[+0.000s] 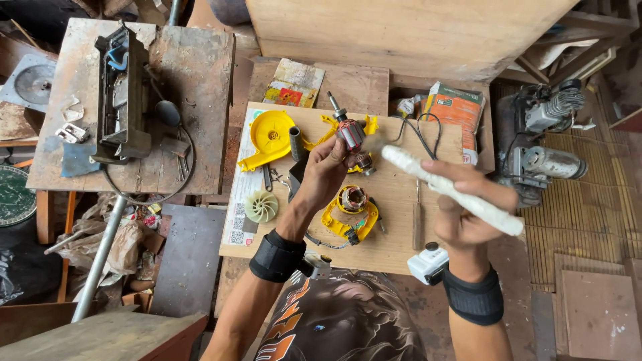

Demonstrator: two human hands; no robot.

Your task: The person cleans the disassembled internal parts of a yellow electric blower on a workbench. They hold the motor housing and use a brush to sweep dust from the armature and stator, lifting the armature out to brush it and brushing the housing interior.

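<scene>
Over workboard [401, 200] | left hand [324, 170] grips armature [351, 137] | right hand [468, 214] grips white brush [455, 190] | yellow housing [348, 217] holds stator

From my feed the scene is evenly lit by soft daylight, bright on the pale wooden board [401, 200] and without harsh glare. Shadows are faint and short. The white handle [455, 190] in the right hand [468, 214] smears with motion blur, while the left hand [324, 170] stays sharp. The wide lens bends the edges, and the left corners fall dim.
</scene>
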